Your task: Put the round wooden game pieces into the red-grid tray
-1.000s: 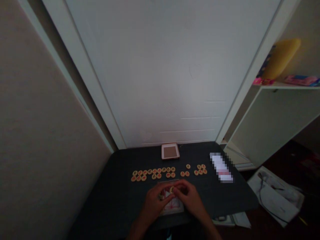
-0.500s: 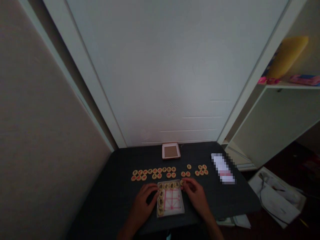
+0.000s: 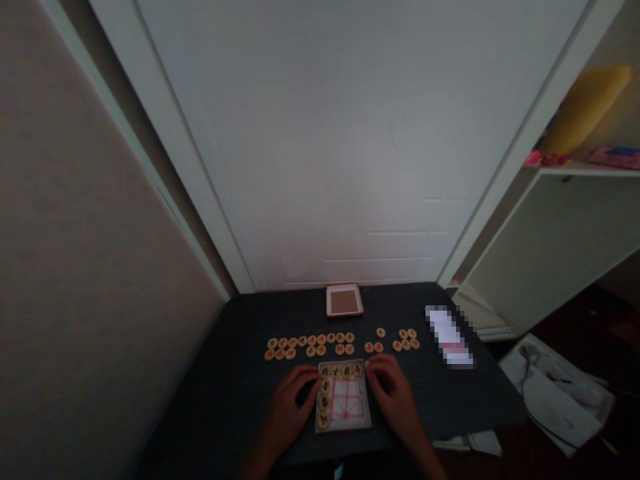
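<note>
- Left hand (image 3: 289,400), right hand (image 3: 393,393): loosely curled, empty, flanking tray (image 3: 345,421).
- Steady tray at both edges; seat each disc (image 3: 325,403) flat in its cell.

Small brown-topped box (image 3: 344,301) at table's far edge, yellow item (image 3: 583,110) on white shelf (image 3: 575,172), crumpled bag (image 3: 555,393) on floor

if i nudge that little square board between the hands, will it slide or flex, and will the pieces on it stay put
The board looks thin and flat on the smooth dark table, so it would probably slide easily and feel light. Its pieces are small loose discs along the top and left edges, likely to shift if it jerks or tilts. The left hand and right hand flank it.
</note>
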A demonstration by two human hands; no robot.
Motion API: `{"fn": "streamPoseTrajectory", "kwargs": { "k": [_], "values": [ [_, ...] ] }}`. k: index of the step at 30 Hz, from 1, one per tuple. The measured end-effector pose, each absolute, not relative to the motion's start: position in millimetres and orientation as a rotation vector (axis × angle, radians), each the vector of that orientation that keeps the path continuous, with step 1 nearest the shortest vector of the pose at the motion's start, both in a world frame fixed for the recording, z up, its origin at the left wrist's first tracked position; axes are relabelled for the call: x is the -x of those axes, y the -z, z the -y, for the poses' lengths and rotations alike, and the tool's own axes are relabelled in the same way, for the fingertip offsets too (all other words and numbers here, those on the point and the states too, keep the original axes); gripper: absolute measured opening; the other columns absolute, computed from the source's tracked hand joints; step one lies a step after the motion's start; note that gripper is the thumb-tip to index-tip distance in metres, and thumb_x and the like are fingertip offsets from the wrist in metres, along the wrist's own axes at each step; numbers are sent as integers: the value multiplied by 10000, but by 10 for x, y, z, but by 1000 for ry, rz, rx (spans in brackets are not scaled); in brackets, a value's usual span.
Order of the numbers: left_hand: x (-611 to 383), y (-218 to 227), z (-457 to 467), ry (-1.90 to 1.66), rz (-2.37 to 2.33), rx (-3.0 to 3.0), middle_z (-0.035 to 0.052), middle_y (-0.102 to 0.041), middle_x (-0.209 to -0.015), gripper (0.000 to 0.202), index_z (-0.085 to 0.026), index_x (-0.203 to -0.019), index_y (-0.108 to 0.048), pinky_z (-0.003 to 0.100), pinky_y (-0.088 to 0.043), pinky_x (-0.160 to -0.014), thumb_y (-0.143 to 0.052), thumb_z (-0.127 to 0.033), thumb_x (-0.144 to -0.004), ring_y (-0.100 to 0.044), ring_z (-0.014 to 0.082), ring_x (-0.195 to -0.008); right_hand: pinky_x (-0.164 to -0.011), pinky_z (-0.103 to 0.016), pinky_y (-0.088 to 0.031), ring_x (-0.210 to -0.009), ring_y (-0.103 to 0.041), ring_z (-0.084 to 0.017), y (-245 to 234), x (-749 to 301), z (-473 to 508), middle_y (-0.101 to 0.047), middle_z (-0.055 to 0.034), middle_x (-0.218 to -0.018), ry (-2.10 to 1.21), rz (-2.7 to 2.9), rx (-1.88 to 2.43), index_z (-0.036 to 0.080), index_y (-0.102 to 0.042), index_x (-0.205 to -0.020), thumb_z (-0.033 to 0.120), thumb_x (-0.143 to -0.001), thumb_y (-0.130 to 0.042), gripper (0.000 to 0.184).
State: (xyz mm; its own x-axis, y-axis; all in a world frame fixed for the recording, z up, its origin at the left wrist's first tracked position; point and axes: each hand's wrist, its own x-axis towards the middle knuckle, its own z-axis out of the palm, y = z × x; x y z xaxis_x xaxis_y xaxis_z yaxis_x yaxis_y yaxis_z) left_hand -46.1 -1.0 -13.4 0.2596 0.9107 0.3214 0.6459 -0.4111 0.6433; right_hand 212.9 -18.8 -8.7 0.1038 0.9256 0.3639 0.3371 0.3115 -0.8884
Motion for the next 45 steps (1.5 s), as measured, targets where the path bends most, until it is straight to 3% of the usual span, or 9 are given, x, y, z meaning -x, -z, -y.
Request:
{"fn": "streamPoseTrajectory", "kwargs": {
  "k": [5,9,14,19,23,26,31,45],
  "values": [
    [455,113,14,-962,-1417,-2140,38,-718,-1111,181,-290,-1015,-729,366,-581,-942,-567,-351,-961,-700,213,-1024,-986,-410,-526,-1105,-626,-249,101,-2114,326,-651,-95,-1174,-506,1707,1247,306,-746,-1030,242,-923,-566,219],
    [452,95,20,-972,-1415,-2130,37,-722,-1108,184,-287,-1011,-728,361,-578,-942,-562,-347,-963,-699,212,-1027,-979,-402,-530,-1092,-641,-250,44,-2071,344,-661,-102,-1161,-530,1654,1229,293,-744,-1027,282,-938,-562,203],
    [455,77,27,-1016,-1427,-2078,45,-729,-1104,212,-283,-1099,-706,355,-586,-914,-579,-369,-952,-706,216,-1005,-821,-379,-589,-919,-707,-253,-67,-1980,263,-725,-95,-999,-896,1353,1226,239,-708,-1038,445,-948,-562,268],
    [402,8,71,-1091,-1406,-1989,61,-741,-1095,243,-272,-1134,-695,384,-585,-905,-597,-369,-935,-708,233,-991,-719,-370,-596,-804,-736,-268,-106,-1936,233,-761,-62,-823,-1213,1192,1176,222,-678,-1127,520,-837,-701,417],
    [194,-143,139,-1071,-1307,-1803,49,-760,-1100,288,-274,-1190,-661,370,-564,-939,-628,-372,-921,-709,223,-1014,-748,-372,-594,-829,-735,-262,-189,-1903,250,-761,-73,-918,-1280,1223,1136,225,-715,-1115,534,-815,-722,431],
    [5,-256,161,-1090,-1217,-1604,66,-771,-1086,334,-233,-1191,-662,340,-579,-889,-636,-407,-907,-726,227,-981,-797,-357,-585,-888,-721,-243,-263,-1875,270,-730,-80,-1069,-1253,1321,1085,241,-736,-1109,511,-836,-713,385],
    [-127,-285,135,-1099,-1167,-1432,70,-795,-956,278,-195,-976,-749,322,-590,-821,-680,-437,-860,-742,244,-907,-862,-351,-556,-932,-697,-229,-317,-1848,306,-722,-71,-1070,-1083,1475,1110,266,-725,-1137,435,-902,-663,296],
    [-87,-354,126,-1034,-983,-1259,111,-774,-1112,353,-190,-1074,-754,384,-578,-932,-763,-408,-796,-736,270,-1004,-895,-337,-534,-996,-683,-234,-266,-1792,320,-725,-77,-1092,-969,1494,1152,251,-712,-1122,433,-940,-607,278]
  ]
}}
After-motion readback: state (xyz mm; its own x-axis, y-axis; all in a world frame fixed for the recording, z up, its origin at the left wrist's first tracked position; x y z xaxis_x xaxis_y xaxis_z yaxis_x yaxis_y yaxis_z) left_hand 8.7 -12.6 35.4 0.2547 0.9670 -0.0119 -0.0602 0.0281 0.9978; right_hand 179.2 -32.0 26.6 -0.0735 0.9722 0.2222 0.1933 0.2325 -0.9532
